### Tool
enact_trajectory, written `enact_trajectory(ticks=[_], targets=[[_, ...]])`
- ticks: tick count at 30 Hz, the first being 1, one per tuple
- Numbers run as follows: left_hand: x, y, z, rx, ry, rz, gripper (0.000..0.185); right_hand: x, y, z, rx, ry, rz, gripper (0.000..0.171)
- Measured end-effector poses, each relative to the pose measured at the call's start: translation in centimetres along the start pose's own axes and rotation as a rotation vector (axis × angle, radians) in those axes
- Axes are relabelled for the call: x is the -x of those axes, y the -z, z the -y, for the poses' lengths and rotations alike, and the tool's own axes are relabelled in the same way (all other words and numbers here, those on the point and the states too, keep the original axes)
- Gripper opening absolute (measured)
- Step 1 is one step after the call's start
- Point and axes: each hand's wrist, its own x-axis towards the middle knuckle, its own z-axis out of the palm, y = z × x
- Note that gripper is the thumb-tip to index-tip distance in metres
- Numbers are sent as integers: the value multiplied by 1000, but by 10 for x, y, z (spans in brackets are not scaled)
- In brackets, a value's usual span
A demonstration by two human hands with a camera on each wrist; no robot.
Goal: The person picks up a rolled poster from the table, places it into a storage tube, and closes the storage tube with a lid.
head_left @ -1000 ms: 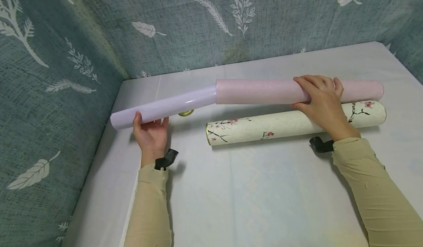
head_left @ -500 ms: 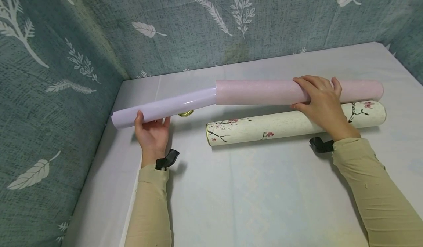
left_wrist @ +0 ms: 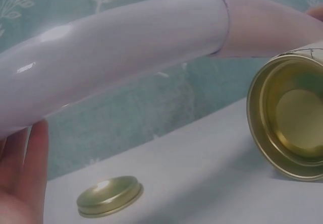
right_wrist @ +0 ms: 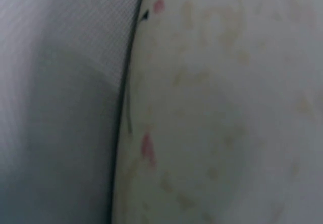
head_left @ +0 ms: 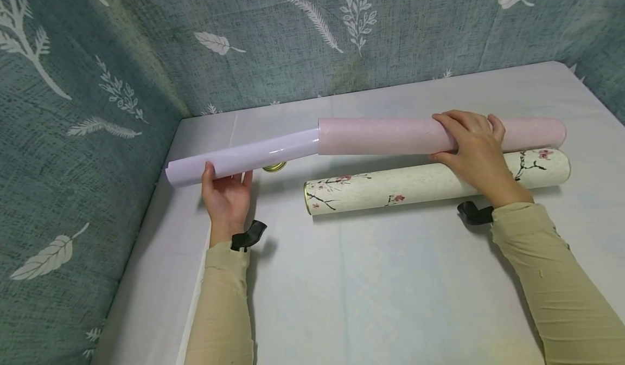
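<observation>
Teal leaf-print cloth walls (head_left: 342, 34) — white tabletop (head_left: 390, 278)

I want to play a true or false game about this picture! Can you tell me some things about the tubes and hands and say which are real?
1. The right hand grips the pink tube. True.
2. The left hand holds the gold lid. False: it holds the glossy white roll; the lid lies on the table.
3. The white roll sticks out of the pink tube. True.
4. The flowered tube stands upright. False: it lies on its side.
5. The flowered tube's near end is open. True.
</observation>
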Motion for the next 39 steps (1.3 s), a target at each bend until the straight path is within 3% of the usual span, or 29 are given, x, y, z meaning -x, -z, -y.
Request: enact_trajectory(ticks=[13, 19, 27, 39], targets=[[1, -2, 2, -47, 13, 34, 52, 1, 0, -1, 2, -7, 7, 70], [2, -4, 2, -6, 58, 6, 61, 1, -1, -1, 0, 5, -5, 71], [5, -5, -3, 41, 81, 21, 76, 0, 0, -1, 7, 4, 9, 70], [2, -2, -3, 38, 77, -51, 63, 0, 0, -2, 4, -9, 27, 70]])
